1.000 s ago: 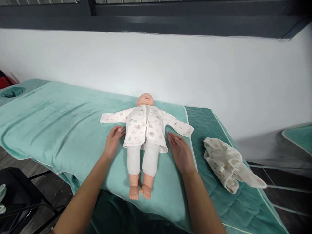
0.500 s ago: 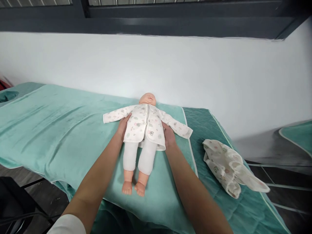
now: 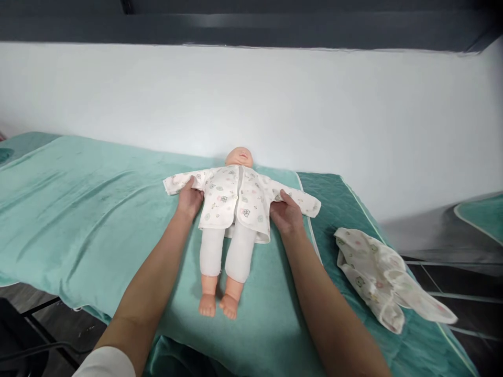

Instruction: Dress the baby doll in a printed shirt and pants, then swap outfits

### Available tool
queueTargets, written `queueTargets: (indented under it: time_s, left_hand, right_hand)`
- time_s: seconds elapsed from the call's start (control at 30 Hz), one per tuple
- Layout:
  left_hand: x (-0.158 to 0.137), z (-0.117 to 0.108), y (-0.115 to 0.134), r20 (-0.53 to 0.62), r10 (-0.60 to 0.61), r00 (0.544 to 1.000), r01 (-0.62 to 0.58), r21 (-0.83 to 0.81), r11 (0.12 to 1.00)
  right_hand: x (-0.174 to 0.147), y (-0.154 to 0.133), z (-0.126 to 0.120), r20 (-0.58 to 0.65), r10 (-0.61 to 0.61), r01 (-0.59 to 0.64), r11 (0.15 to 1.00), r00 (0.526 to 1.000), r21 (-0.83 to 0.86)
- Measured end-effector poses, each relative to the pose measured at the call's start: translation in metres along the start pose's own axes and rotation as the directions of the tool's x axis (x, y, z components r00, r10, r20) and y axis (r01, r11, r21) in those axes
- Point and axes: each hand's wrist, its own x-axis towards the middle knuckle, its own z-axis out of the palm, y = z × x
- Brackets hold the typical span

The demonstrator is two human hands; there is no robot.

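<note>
A baby doll (image 3: 239, 156) lies on its back, its head toward the wall and its bare feet toward me. It wears a white printed jacket (image 3: 223, 196), shut down the front, with both sleeves spread sideways. White cloth legs (image 3: 211, 251) show below the hem. My left hand (image 3: 190, 200) is closed round the sleeve on the left, thumb on top and fingers underneath. On the other side my right hand (image 3: 287, 212) grips the right-hand sleeve the same way, palm up, with its fingers partly hidden under the fabric.
A light green blanket (image 3: 110, 209) covers the bed, over a darker quilted cover (image 3: 324, 209) on the right. A crumpled white printed garment (image 3: 369, 272) lies on that cover. Behind the bed rises a white wall (image 3: 196, 99), with a dark beam (image 3: 251, 31) above.
Both hands have moved outward from the jacket's sides onto its sleeves. The sleeves have shifted slightly, and the view has tilted down a little.
</note>
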Motion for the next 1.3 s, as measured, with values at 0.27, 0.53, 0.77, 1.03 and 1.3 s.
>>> queueTargets:
  time_s: [0.27, 0.53, 0.77, 1.03, 1.3]
  left_hand:
    - [0.022, -0.038, 0.049, -0.256, 0.292, 0.921, -0.298, 0.019, 0.955]
    - [0.031, -0.049, 0.057, -0.364, 0.525, 0.769, -0.445, 0.283, 0.850]
    - [0.022, -0.054, 0.055, -0.330, 0.716, 0.615, -0.441, 0.608, 0.660]
    - [-0.005, -0.034, 0.033, 0.329, 0.709, 0.623, -0.459, 0.888, -0.009]
    - [-0.016, -0.020, 0.015, 0.410, 0.481, 0.775, -0.543, 0.821, 0.176]
  right_hand:
    - [0.013, -0.047, -0.052, -0.203, -0.083, 0.074, 0.996, 0.976, -0.054]
    - [0.015, -0.068, -0.083, -0.249, -0.233, 0.188, 0.963, 0.940, -0.192]
    - [0.014, -0.066, -0.096, -0.279, -0.703, 0.259, 0.554, 0.654, -0.791]
    - [-0.018, -0.015, -0.050, 0.348, -0.531, 0.344, -0.110, 0.773, -0.932]
    - [-0.034, -0.013, -0.056, 0.222, -0.538, 0.316, 0.088, 0.813, -0.945]
